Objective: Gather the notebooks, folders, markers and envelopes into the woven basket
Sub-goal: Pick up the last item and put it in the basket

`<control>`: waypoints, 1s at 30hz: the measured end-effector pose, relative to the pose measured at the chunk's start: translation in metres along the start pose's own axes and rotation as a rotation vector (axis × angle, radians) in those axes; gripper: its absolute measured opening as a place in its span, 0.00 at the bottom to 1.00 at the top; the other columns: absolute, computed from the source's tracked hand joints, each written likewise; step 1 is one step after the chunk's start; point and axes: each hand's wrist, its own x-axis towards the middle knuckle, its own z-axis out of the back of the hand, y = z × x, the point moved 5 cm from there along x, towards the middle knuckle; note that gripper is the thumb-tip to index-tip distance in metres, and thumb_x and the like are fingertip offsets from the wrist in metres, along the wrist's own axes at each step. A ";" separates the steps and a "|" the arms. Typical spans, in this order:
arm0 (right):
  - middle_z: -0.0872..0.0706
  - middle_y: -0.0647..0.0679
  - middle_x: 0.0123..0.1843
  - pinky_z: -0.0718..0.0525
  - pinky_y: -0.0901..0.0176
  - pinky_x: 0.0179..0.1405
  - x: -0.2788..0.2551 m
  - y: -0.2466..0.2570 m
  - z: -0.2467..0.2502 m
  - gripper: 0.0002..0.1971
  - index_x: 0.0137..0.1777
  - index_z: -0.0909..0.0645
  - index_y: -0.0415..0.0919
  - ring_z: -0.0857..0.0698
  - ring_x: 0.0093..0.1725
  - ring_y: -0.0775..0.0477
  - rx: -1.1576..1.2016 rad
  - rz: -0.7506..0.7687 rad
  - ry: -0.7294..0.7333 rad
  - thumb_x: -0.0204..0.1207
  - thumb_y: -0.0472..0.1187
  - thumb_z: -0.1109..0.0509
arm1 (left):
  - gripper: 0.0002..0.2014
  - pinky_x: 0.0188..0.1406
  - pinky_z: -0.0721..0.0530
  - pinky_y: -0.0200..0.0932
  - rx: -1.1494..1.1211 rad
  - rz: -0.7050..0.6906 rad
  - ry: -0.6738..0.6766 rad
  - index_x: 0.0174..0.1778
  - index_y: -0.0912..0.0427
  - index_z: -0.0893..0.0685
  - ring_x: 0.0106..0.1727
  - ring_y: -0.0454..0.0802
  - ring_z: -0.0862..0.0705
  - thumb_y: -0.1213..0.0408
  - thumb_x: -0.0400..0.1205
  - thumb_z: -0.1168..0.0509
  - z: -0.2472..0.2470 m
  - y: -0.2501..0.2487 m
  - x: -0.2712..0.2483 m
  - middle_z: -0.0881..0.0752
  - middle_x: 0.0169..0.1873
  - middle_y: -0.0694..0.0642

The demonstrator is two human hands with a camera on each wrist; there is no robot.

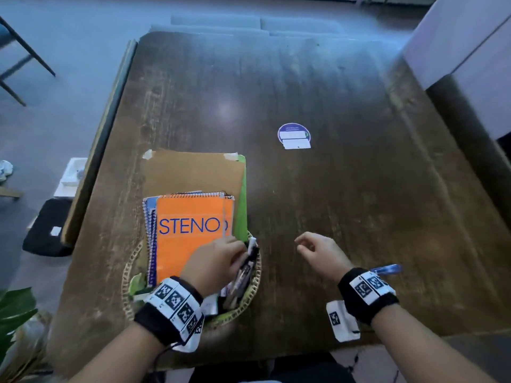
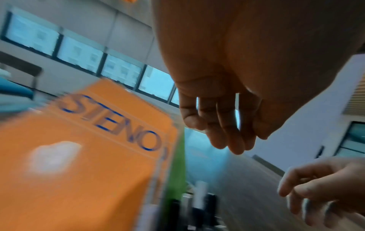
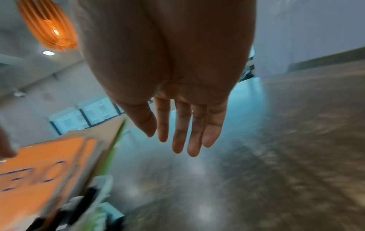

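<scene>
Both forearms, each banded at the wrist, reach forward side by side, the left hand (image 1: pixel 214 262) palm down with fingers loosely extended and empty, the right hand (image 1: pixel 320 255) apart from it, hovering with fingers relaxed, holding nothing.

surface: dark wooden table (image 1: pixel 345 189) | on it: woven basket (image 1: pixel 255 288), round sticker (image 1: pixel 293 135)
</scene>
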 end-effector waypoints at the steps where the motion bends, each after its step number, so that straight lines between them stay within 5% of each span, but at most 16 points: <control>1: 0.14 0.57 0.51 0.16 0.59 0.52 -0.003 -0.024 0.015 0.06 0.57 0.14 0.53 0.15 0.50 0.56 -0.029 -0.050 -0.034 0.83 0.44 0.31 | 0.10 0.35 0.21 0.44 -0.008 -0.049 0.021 0.45 0.52 0.16 0.42 0.50 0.16 0.52 0.86 0.39 -0.010 -0.020 0.015 0.17 0.42 0.46; 7: 0.19 0.52 0.64 0.21 0.53 0.67 -0.022 -0.143 0.072 0.14 0.65 0.17 0.53 0.21 0.67 0.47 -0.292 -0.264 -0.105 0.81 0.42 0.32 | 0.11 0.45 0.15 0.48 -0.039 -0.283 0.316 0.51 0.52 0.16 0.45 0.47 0.16 0.53 0.87 0.42 -0.081 -0.134 0.089 0.17 0.47 0.47; 11: 0.27 0.52 0.76 0.27 0.51 0.72 -0.024 -0.195 0.077 0.25 0.76 0.27 0.56 0.28 0.74 0.45 -0.461 -0.323 -0.014 0.80 0.40 0.33 | 0.08 0.50 0.13 0.51 -0.060 -0.253 0.523 0.53 0.52 0.17 0.47 0.50 0.16 0.56 0.86 0.40 -0.140 -0.178 0.126 0.19 0.49 0.49; 15: 0.28 0.49 0.77 0.29 0.47 0.76 -0.016 -0.226 0.070 0.26 0.80 0.31 0.54 0.29 0.76 0.42 -0.525 -0.324 0.116 0.81 0.41 0.35 | 0.14 0.54 0.13 0.51 -0.088 -0.149 0.626 0.67 0.49 0.20 0.52 0.51 0.15 0.55 0.86 0.38 -0.195 -0.197 0.153 0.21 0.58 0.50; 22: 0.21 0.51 0.67 0.21 0.49 0.68 0.001 -0.238 0.074 0.17 0.71 0.23 0.55 0.20 0.65 0.47 -0.404 -0.232 0.100 0.84 0.43 0.35 | 0.29 0.60 0.17 0.49 -0.144 -0.005 0.587 0.81 0.49 0.35 0.62 0.54 0.16 0.52 0.83 0.34 -0.252 -0.206 0.182 0.27 0.70 0.51; 30: 0.19 0.56 0.56 0.17 0.54 0.62 0.021 -0.171 0.078 0.13 0.65 0.18 0.51 0.18 0.56 0.54 -0.161 0.038 0.091 0.82 0.42 0.31 | 0.10 0.50 0.15 0.47 -0.304 0.053 0.354 0.61 0.47 0.24 0.49 0.46 0.14 0.56 0.85 0.36 -0.195 -0.171 0.179 0.13 0.52 0.47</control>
